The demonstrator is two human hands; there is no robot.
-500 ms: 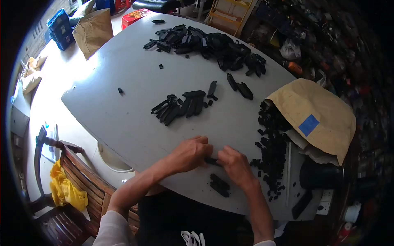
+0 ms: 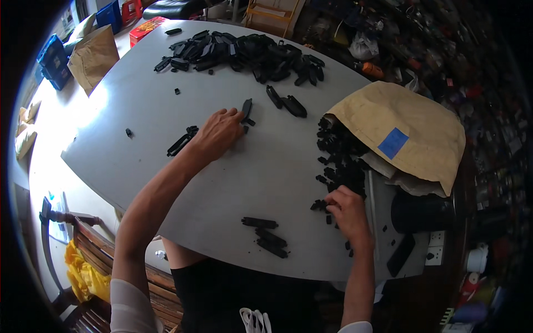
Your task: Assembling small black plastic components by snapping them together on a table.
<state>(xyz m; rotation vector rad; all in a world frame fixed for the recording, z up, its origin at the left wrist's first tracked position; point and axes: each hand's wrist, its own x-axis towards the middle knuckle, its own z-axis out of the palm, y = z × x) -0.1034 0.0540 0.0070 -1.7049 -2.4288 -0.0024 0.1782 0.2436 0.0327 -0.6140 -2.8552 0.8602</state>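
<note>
My left hand [image 2: 217, 135] reaches over the middle group of long black plastic casings, covering most of them. Its fingers are bent downward and drawn together, and what lies under them is hidden. One casing [image 2: 247, 108] shows just beyond its fingertips, and more casings [image 2: 180, 144] stick out on its left. My right hand [image 2: 347, 211] is at the near left edge of a heap of small black pieces [image 2: 341, 166], thumb and fingertips pinched together; whatever is between them is too small to make out. Close to the front edge lie a few casings [image 2: 271, 241], one apart from the others.
A large pile of black casings [image 2: 239, 53] covers the table's far side. At the right, a brown paper bag [image 2: 422, 133] lies with its mouth toward the small pieces. A dark slab [image 2: 401, 255] rests near the right corner. A wooden chair [image 2: 94, 244] with yellow cloth stands left.
My hands have moved apart: the left went forward to the middle casings, the right to the small pieces. The casing they held now seems to lie near the front edge. The view shifted.
</note>
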